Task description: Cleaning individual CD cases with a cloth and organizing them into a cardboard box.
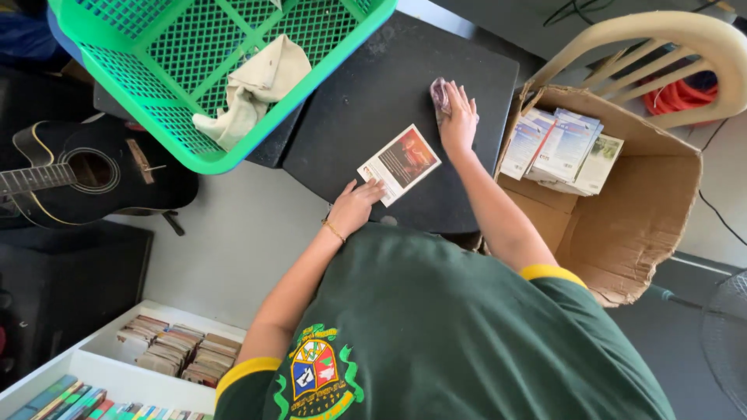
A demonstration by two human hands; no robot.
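A small book with a dark red cover lies flat on the black table. My left hand, with a thin bracelet at the wrist, presses its fingertips on the book's near corner and holds it down. My right hand is further back on the table, palm down on a small pinkish cloth that it presses against the table top, just right of the book.
A green mesh basket holding a beige cloth overhangs the table's left. A cardboard box with stacked books sits right, by a beige plastic chair. A black guitar and a white shelf of books lie left.
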